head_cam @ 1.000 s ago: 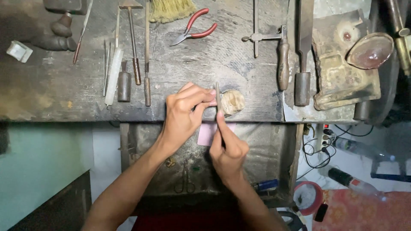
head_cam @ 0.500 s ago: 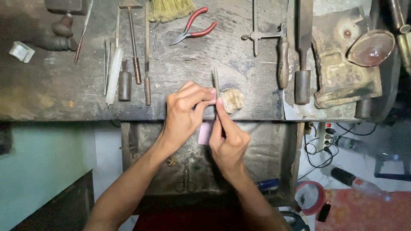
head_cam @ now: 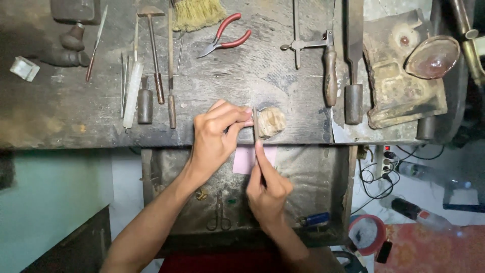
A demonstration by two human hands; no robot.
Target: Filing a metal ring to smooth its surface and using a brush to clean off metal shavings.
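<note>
Now: left hand (head_cam: pixel 214 139) fingers pinch a small piece at the wooden peg (head_cam: pixel 271 121); right hand (head_cam: pixel 268 184) grips file (head_cam: pixel 257 134), long axis pointing away, touching it

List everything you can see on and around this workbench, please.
Workbench: one, dark worn wood.
Bench pin: one, pale wood, front edge.
Pliers: one, red handles, top centre.
Brush: one, straw-coloured, top.
Hammer: one, dark, left.
Files: several, dark handles, upright along the bench.
Dish: one, brownish, right.
Pink sheet: one, under the hands.
Tray: one, dark, below the bench.
Left hand: pinching something small at the pin.
Right hand: holding a thin tool.
</note>
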